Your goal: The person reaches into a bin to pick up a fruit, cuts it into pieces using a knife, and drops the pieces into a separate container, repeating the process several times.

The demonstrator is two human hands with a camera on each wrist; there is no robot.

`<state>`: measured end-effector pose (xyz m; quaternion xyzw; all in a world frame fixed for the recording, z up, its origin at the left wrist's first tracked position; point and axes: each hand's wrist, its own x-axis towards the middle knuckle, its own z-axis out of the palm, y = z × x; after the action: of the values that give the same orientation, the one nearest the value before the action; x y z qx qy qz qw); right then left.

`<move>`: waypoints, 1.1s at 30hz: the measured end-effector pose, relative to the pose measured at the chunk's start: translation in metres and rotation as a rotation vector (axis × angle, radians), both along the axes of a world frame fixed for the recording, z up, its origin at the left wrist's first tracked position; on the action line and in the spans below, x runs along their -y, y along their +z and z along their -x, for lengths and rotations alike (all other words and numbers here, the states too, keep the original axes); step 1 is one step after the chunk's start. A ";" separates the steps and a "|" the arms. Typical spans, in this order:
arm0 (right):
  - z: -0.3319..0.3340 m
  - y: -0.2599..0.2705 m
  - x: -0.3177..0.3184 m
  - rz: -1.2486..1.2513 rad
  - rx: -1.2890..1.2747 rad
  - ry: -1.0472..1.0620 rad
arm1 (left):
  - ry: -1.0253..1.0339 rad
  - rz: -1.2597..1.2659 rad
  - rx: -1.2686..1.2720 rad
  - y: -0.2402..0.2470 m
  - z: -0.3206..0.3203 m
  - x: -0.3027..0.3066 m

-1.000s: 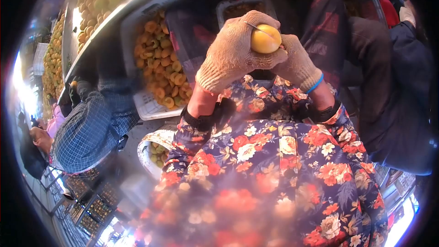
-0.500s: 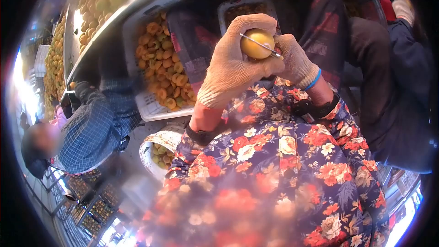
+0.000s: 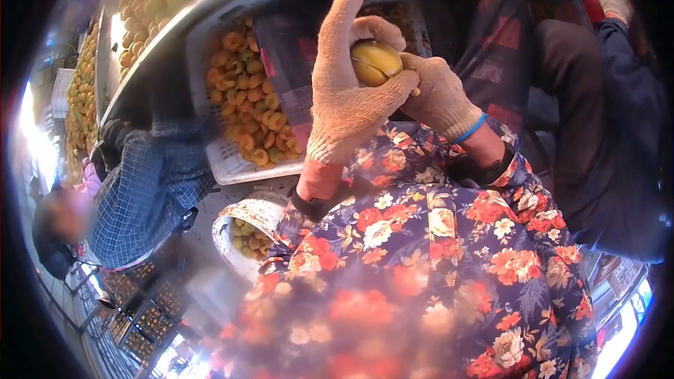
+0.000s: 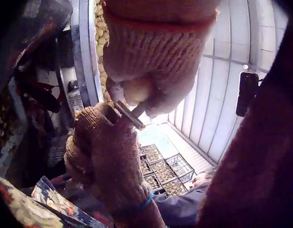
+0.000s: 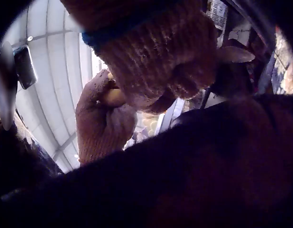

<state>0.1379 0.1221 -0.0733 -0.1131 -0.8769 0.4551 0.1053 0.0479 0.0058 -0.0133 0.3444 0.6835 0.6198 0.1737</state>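
A yellow-orange fruit (image 3: 376, 63) with a dark split across its skin sits in the gloved left hand (image 3: 347, 81), whose thumb and curled fingers hold it while one finger points up. The gloved right hand (image 3: 441, 95), with a blue band at its wrist, touches the fruit's right side. In the left wrist view, a narrow metal tool (image 4: 130, 115) juts from the right hand's (image 4: 106, 152) grip, below the left hand (image 4: 156, 71). The right wrist view shows the fruit (image 5: 114, 97) between the left hand (image 5: 101, 121) and right hand (image 5: 160, 61); the blade's contact is hidden.
A white crate (image 3: 246, 174) of orange fruit halves stands left of the hands, above a white bucket (image 3: 223, 235) holding fruit. Another crate (image 3: 421, 28) lies beyond the hands. People sit at left (image 3: 140, 196) and right (image 3: 597, 133); a fruit-covered table edge (image 3: 168, 31) runs upper left.
Both hands have shifted slightly left with the fruit. One left finger has straightened upward off it. The blade seen across the fruit is no longer visible in the head view, where a split shows.
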 end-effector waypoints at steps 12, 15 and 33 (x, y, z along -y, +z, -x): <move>-0.001 0.007 0.000 0.087 -0.169 -0.108 | -0.039 -0.329 0.601 -0.029 -0.009 -0.003; -0.001 -0.001 -0.005 0.057 -0.081 -0.143 | -0.042 -0.300 0.840 -0.034 -0.012 -0.008; 0.011 0.018 -0.020 -0.216 0.161 0.191 | -0.030 0.220 0.308 -0.020 0.005 0.005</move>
<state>0.1264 0.1426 -0.0554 -0.0535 -0.9331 0.3556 0.0024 0.0425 0.0006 -0.0329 0.2345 0.7073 0.5840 0.3220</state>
